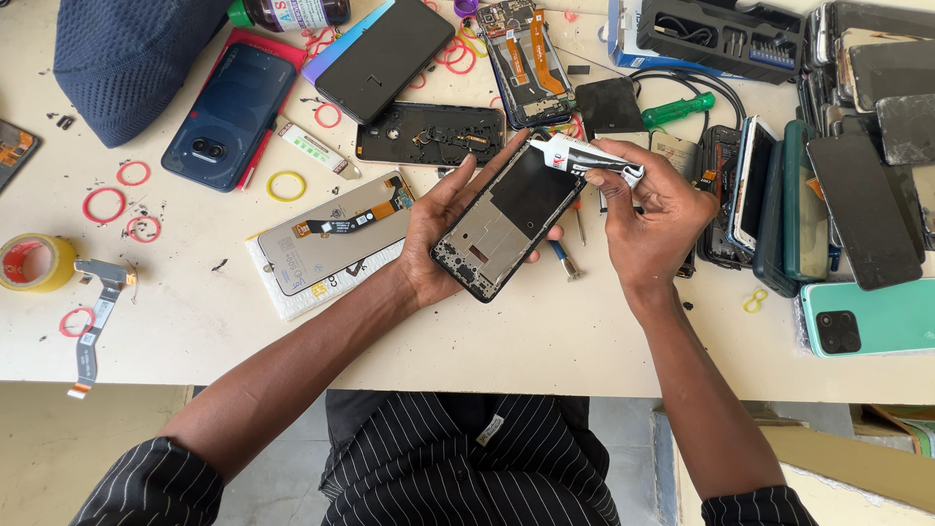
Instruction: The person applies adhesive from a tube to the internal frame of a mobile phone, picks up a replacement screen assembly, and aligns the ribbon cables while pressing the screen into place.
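**Phone frame in my left palm, glue tube at its top edge**

I cradled the stripped phone frame point(506, 222) in my left hand point(443, 229), palm up, fingers curled round its upper edge and thumb along the left side. It sat tilted in the middle of the frame, its lower end pointing toward me and hanging just past my palm. My right hand point(648, 219) was pinched shut on a small white glue tube point(589, 158), whose nozzle end met the frame's upper right corner.

Room to move was thin. Just left of my left hand lay a display panel with an orange flex cable point(331, 232) on a white pad, nearly touching my wrist. Above my fingers a black back cover point(429, 133) lay close by. Right of my right hand a crowded row of phones point(779, 209) stood on edge, very near my knuckles, and a mint-green phone point(867, 317) lay at the lower right. A small screwdriver point(563, 261) lay under the frame's right side. The only bare stretch of table point(545, 341) ran along its near edge, below both hands. At the far left a roll of yellow tape point(34, 263) sat well apart.
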